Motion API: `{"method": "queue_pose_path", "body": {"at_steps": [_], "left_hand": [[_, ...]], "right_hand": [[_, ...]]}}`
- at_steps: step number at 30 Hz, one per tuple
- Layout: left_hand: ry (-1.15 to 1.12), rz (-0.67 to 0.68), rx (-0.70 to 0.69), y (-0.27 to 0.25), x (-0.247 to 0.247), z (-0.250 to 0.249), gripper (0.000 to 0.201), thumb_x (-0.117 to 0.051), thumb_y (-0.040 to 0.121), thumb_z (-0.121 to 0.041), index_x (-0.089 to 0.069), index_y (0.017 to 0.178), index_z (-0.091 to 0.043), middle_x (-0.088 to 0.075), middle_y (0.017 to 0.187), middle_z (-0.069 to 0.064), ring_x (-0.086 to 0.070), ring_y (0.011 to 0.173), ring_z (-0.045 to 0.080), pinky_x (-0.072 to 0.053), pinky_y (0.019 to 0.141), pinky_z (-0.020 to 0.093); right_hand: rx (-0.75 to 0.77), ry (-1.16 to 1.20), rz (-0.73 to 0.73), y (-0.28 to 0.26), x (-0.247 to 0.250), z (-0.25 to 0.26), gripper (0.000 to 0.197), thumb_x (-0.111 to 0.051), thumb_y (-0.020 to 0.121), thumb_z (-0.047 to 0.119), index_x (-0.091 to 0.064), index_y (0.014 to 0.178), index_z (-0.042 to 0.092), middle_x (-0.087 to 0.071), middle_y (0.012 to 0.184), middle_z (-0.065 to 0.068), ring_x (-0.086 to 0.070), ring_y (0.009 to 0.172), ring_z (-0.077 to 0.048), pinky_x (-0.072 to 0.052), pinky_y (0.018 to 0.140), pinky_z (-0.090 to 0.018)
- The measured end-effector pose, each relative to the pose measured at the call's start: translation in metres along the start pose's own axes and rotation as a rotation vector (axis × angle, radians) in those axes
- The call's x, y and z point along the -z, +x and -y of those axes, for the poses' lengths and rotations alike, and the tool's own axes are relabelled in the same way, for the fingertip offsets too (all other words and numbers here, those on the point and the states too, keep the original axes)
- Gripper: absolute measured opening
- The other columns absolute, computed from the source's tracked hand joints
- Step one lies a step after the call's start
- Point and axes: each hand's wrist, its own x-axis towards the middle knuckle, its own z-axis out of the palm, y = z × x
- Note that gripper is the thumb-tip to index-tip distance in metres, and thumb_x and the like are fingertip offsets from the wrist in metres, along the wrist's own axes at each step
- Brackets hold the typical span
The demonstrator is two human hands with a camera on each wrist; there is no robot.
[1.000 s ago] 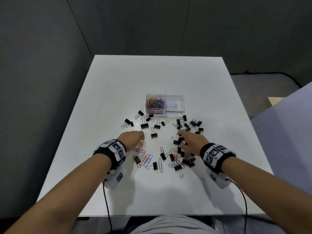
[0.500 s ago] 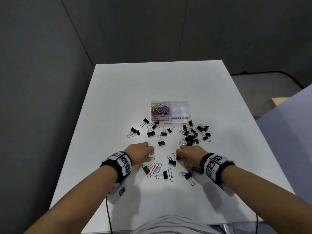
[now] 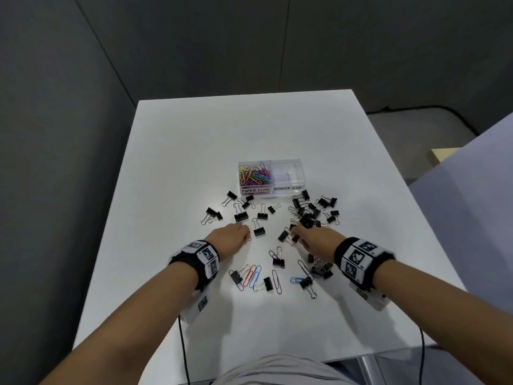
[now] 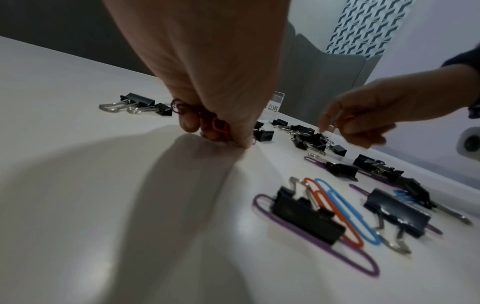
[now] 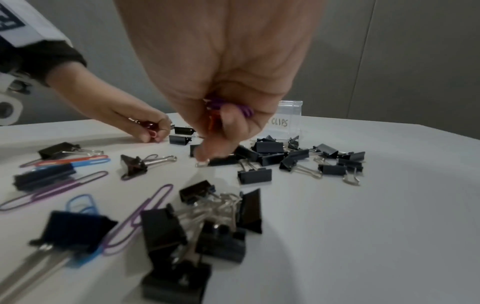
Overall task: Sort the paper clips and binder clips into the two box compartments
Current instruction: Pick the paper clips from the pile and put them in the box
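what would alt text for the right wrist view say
Close up, the right hand grips purple and orange paper clips while a fingertip touches a black binder clip on the white table. More binder clips and coloured paper clips lie scattered around; the left hand pinches reddish clips beyond.

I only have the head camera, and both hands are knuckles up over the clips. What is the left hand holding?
Observer: In the left wrist view, the left hand pinches a small bunch of red paper clips, fingertips down on the table.
Operator: And the right hand?
Observer: The right wrist view shows the right hand keeping purple and orange paper clips tucked under its curled fingers.
Operator: Is it on a binder clip too?
Observer: One finger reaches down to the wire handle of a black binder clip and seems to touch it.
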Motion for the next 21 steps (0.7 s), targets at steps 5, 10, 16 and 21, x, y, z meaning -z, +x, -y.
{"method": "queue_pose_path", "body": {"at_steps": [5, 10, 16, 21], "left_hand": [[-0.111, 0.011, 0.062, -0.002, 0.007, -0.002, 0.029, -0.029, 0.102, -0.018, -0.047, 0.123, -0.009, -0.047, 0.126, 0.01, -0.057, 0.103, 0.03, -0.043, 0.087, 0.035], [-0.101, 0.141, 0.097, -0.018, 0.017, -0.008, 0.027, -0.03, 0.099, -0.018, -0.043, 0.122, -0.011, -0.062, 0.115, 0.012, -0.051, 0.086, 0.023, -0.037, 0.076, 0.03], [0.123, 0.17, 0.069, -0.027, 0.006, -0.024, 0.034, -0.049, 0.088, -0.046, -0.059, 0.1, -0.016, -0.067, 0.1, 0.003, -0.06, 0.09, 0.022, -0.046, 0.08, 0.03], [0.113, 0.163, 0.062, -0.02, 0.002, -0.029, 0.019, -0.05, 0.09, -0.036, -0.049, 0.08, -0.019, -0.055, 0.086, -0.001, -0.05, 0.079, 0.018, -0.038, 0.069, 0.027]], "right_hand": [[-0.02, -0.047, 0.071, -0.015, -0.007, 0.005, 0.01, -0.039, 0.095, 0.022, -0.047, 0.096, 0.016, -0.056, 0.093, -0.006, -0.052, 0.083, -0.024, -0.035, 0.07, -0.028], [-0.024, -0.156, 0.096, -0.017, -0.02, 0.013, 0.034, -0.053, 0.087, 0.043, -0.057, 0.1, 0.011, -0.066, 0.107, -0.008, -0.062, 0.101, -0.027, -0.047, 0.081, -0.033], [-0.077, -0.021, 0.118, -0.012, -0.022, 0.017, 0.027, -0.055, 0.086, 0.031, -0.06, 0.104, 0.011, -0.064, 0.111, -0.007, -0.061, 0.102, -0.024, -0.047, 0.082, -0.032], [-0.027, -0.013, 0.07, -0.009, -0.019, 0.018, 0.013, -0.046, 0.091, 0.023, -0.053, 0.096, 0.014, -0.062, 0.097, -0.006, -0.058, 0.09, -0.024, -0.041, 0.073, -0.03]]}}
